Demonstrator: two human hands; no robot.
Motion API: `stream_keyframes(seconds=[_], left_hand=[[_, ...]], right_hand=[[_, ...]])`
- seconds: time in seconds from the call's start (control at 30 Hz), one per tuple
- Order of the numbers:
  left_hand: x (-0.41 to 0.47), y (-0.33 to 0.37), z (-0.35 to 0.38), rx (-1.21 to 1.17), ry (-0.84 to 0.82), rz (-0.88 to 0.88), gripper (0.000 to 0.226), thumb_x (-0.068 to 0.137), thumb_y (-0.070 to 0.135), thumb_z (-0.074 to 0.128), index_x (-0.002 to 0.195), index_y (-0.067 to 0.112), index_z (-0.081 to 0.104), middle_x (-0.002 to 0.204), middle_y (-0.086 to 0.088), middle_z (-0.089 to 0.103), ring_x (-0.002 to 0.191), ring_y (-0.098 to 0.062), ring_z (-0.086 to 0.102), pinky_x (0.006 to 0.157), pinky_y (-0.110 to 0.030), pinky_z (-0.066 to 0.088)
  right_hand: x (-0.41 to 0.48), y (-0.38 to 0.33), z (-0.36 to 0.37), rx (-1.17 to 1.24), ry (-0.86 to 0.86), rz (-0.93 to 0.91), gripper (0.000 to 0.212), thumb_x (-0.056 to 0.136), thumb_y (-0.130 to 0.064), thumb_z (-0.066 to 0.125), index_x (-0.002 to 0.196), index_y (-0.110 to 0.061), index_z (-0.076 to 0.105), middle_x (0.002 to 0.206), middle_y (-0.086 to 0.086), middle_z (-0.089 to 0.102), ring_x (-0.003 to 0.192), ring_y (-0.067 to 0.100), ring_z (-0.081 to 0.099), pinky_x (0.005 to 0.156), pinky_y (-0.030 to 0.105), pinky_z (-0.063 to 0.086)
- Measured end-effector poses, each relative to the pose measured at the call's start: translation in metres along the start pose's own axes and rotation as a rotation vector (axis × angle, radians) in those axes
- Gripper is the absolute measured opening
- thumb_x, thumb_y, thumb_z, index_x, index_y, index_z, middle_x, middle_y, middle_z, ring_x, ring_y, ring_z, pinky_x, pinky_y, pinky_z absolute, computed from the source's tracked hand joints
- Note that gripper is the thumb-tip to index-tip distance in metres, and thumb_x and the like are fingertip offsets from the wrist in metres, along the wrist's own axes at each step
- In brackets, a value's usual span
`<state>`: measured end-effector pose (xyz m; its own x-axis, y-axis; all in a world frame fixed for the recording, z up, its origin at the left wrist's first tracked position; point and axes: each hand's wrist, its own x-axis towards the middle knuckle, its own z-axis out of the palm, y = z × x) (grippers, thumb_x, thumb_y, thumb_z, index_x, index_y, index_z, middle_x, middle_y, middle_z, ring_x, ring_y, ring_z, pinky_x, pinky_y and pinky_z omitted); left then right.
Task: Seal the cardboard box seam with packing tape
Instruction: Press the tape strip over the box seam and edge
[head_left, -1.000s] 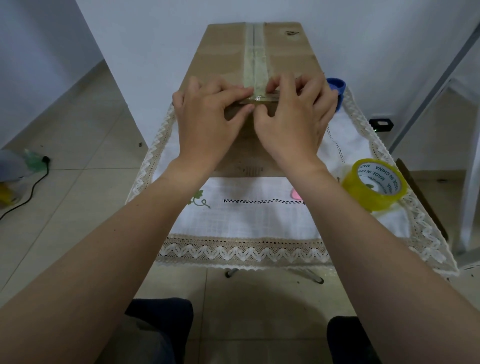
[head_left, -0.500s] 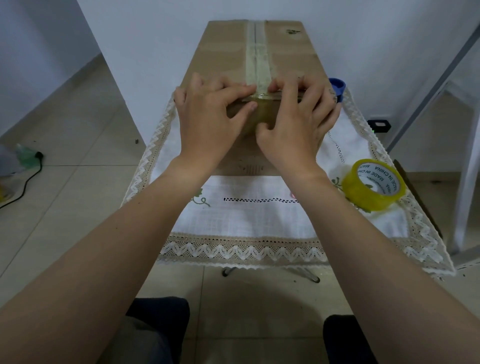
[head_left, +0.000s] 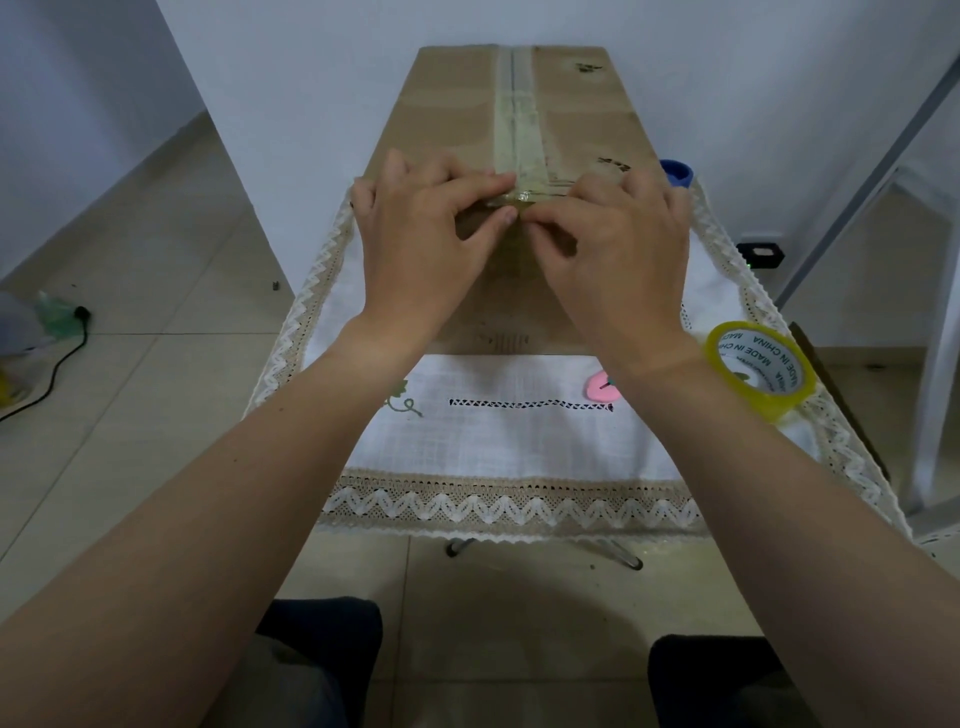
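Observation:
A tall brown cardboard box (head_left: 447, 111) stands on the cloth-covered table, its top seam covered by a strip of clear tape (head_left: 517, 130) that runs from the far edge to the near edge. My left hand (head_left: 421, 244) and my right hand (head_left: 618, 249) both rest on the box's near top edge. Their fingertips meet on the tape's end (head_left: 522, 198), which bends over that edge. Thumbs press against the box's front face. The yellow tape roll (head_left: 758, 369) lies on the cloth to the right, apart from both hands.
A white lace-edged cloth (head_left: 498, 441) covers the small table. A blue object (head_left: 678, 171) peeks out behind the box on the right, and a pink item (head_left: 602, 387) lies by my right wrist. A black cable (head_left: 57, 358) runs on the tiled floor at left.
Both hands stay on the box's near edge; my right thumb and fingers have curled in closer to the tape end. The camera has shifted slightly.

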<state>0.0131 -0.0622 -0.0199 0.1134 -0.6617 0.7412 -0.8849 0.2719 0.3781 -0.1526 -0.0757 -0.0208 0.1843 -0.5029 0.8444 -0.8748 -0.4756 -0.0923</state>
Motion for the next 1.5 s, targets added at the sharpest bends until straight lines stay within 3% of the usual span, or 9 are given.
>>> stream_keyframes(seconds=[0.23, 0.5, 0.73, 1.03, 1.27, 1.5], left_hand=[[-0.001, 0.0, 0.001, 0.003, 0.013, 0.008, 0.029, 0.09, 0.053, 0.066, 0.116, 0.045, 0.076, 0.105, 0.018, 0.072, 0.104, -0.02, 0.052, 0.088, -0.034, 0.025], [-0.002, 0.0, 0.002, -0.009, 0.024, 0.004, 0.027, 0.09, 0.051, 0.067, 0.114, 0.045, 0.077, 0.107, 0.019, 0.072, 0.105, -0.021, 0.053, 0.091, -0.038, 0.028], [-0.002, -0.001, 0.003, -0.008, 0.026, 0.003, 0.029, 0.09, 0.052, 0.066, 0.115, 0.044, 0.077, 0.108, 0.018, 0.073, 0.106, -0.021, 0.053, 0.09, -0.038, 0.029], [-0.001, -0.001, 0.003, -0.012, 0.027, 0.001, 0.027, 0.09, 0.051, 0.068, 0.115, 0.044, 0.077, 0.108, 0.019, 0.072, 0.106, -0.021, 0.053, 0.092, -0.036, 0.028], [-0.002, -0.001, 0.002, -0.002, 0.02, 0.006, 0.029, 0.091, 0.052, 0.067, 0.116, 0.043, 0.077, 0.108, 0.018, 0.072, 0.105, -0.023, 0.053, 0.092, -0.04, 0.031], [-0.001, -0.002, 0.002, -0.001, 0.017, 0.0, 0.029, 0.089, 0.054, 0.068, 0.114, 0.043, 0.077, 0.107, 0.017, 0.071, 0.107, -0.022, 0.054, 0.093, -0.036, 0.027]], right_hand=[[-0.001, 0.002, 0.005, -0.042, 0.035, -0.052, 0.022, 0.096, -0.041, 0.061, 0.085, -0.034, 0.078, 0.078, -0.01, 0.071, 0.08, 0.027, 0.058, 0.074, 0.044, 0.04], [-0.021, 0.009, 0.014, -0.014, -0.049, -0.097, 0.023, 0.093, -0.036, 0.062, 0.08, -0.029, 0.079, 0.079, -0.01, 0.071, 0.08, 0.029, 0.056, 0.07, 0.044, 0.042], [0.0, 0.011, 0.006, 0.119, -0.053, -0.068, 0.026, 0.1, -0.042, 0.056, 0.093, -0.031, 0.078, 0.085, -0.008, 0.075, 0.084, 0.027, 0.067, 0.077, 0.05, 0.049], [-0.018, 0.003, 0.007, 0.018, -0.185, 0.015, 0.026, 0.091, -0.038, 0.055, 0.08, -0.028, 0.076, 0.079, -0.009, 0.072, 0.081, 0.026, 0.058, 0.079, 0.045, 0.041], [-0.005, 0.007, 0.001, 0.145, -0.1, 0.003, 0.024, 0.097, -0.038, 0.056, 0.092, -0.031, 0.079, 0.084, -0.009, 0.076, 0.08, 0.023, 0.068, 0.076, 0.048, 0.048], [-0.021, 0.005, 0.006, 0.089, -0.217, -0.002, 0.021, 0.088, -0.034, 0.06, 0.082, -0.027, 0.079, 0.079, -0.006, 0.073, 0.079, 0.029, 0.062, 0.076, 0.044, 0.043]])
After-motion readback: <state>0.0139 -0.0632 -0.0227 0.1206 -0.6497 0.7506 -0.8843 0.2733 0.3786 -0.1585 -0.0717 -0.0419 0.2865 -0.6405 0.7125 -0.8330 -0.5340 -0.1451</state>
